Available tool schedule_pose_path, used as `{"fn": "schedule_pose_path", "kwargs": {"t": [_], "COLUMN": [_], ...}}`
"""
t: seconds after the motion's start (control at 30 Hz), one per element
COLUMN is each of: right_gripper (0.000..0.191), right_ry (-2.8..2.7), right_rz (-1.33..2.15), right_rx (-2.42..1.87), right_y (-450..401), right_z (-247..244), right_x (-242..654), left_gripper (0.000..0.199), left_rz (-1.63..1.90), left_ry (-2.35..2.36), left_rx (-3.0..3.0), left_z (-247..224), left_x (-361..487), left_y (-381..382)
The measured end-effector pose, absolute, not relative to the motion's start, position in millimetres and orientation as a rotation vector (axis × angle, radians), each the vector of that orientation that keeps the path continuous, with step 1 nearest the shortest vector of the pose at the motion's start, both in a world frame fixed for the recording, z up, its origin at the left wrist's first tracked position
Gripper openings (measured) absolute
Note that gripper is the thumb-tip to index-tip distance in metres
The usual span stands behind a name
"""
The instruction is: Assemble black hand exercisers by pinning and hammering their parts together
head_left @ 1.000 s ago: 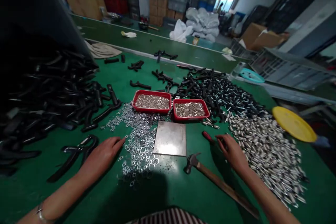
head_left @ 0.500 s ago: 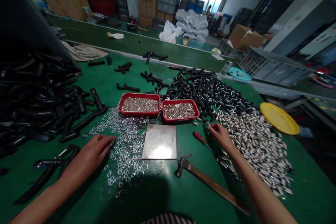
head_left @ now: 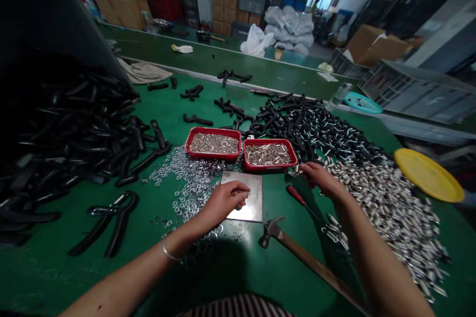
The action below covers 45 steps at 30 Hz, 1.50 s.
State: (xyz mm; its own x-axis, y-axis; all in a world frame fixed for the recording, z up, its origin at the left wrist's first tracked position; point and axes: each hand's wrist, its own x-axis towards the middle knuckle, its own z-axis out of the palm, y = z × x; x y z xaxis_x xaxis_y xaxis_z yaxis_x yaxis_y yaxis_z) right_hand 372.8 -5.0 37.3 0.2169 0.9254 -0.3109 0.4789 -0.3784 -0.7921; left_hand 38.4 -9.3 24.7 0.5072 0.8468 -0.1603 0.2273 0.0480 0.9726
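My left hand (head_left: 226, 201) is over the square metal plate (head_left: 255, 208), thumb and fingers pinched together. Whatever sits at its fingertips is too small to make out. My right hand (head_left: 319, 178) reaches down beside the right red tray (head_left: 273, 167), which holds small metal pins. Its fingers are closed close to a few small shiny metal pieces (head_left: 295, 173) on the table, and what they grip is hidden. Loose metal rings (head_left: 189, 178) spread left of the plate. Nearer my right hand lie a red-handled screwdriver (head_left: 296, 195) and a claw hammer (head_left: 310, 261).
Another red tray (head_left: 213, 156) holds tiny metal parts. Black handles (head_left: 78, 148) are heaped at left, with one joined pair (head_left: 122, 223) nearer me. Metal springs or sleeves (head_left: 397, 213) and black parts (head_left: 323, 131) pile up at right, beside a yellow lid (head_left: 427, 174).
My left hand has moved right from the loose rings to above the metal plate, its fingers now pinched. My right hand stays near the right tray. The view has shifted left.
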Motion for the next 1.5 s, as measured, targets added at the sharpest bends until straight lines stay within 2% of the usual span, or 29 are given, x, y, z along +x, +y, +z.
{"fn": "schedule_pose_path", "kwargs": {"t": [0.13, 0.23, 0.37, 0.5, 0.73, 0.87, 1.0, 1.1, 1.17, 1.27, 1.37, 1.5], "right_gripper": [0.032, 0.031, 0.028, 0.033, 0.036, 0.035, 0.031, 0.029, 0.035, 0.042, 0.045, 0.046], "right_ry": [-0.955, -0.791, -0.927, -0.836, -0.532, -0.436, -0.594, -0.836, -0.902, -0.807, -0.686, -0.67], "right_rz": [1.486, 1.66, 1.514, 1.337, 1.666, 1.716, 1.704, 1.895, 1.983, 1.645, 1.355, 1.35], "right_rx": [-1.465, -1.174, -1.209, -1.249, -1.068, -1.018, -1.005, -0.917, -0.858, -0.974, -1.078, -1.111], "right_y": [-24, -39, -45, -36, -35, -36, -44, -58, -66, -67, -66, -74], "right_z": [26, 21, 16, 11, 17, 17, 22, 33, 37, 28, 16, 9], "right_x": [323, 275, 230, 222, 224, 226, 242, 258, 263, 270, 276, 269], "left_gripper": [0.028, 0.027, 0.023, 0.023, 0.033, 0.032, 0.035, 0.036, 0.033, 0.029, 0.038, 0.048], "left_rz": [0.652, 0.719, 0.793, 0.85, 0.708, 0.663, 0.665, 0.667, 0.628, 0.707, 0.65, 0.504], "left_ry": [0.917, 0.917, 0.938, 0.954, 0.758, 0.651, 0.71, 0.817, 0.857, 0.869, 0.902, 0.907], "left_rx": [1.085, 0.997, 0.965, 0.919, 1.058, 1.093, 1.03, 1.044, 1.274, 1.675, 1.625, 1.315], "left_z": [26, 23, 16, 12, 14, 11, 8, 12, 16, 20, 23, 18], "left_x": [48, 54, 58, 58, 53, 54, 64, 76, 87, 106, 117, 111], "left_y": [-6, -5, -5, -5, -12, -15, -13, -9, -2, 11, 10, -11]}}
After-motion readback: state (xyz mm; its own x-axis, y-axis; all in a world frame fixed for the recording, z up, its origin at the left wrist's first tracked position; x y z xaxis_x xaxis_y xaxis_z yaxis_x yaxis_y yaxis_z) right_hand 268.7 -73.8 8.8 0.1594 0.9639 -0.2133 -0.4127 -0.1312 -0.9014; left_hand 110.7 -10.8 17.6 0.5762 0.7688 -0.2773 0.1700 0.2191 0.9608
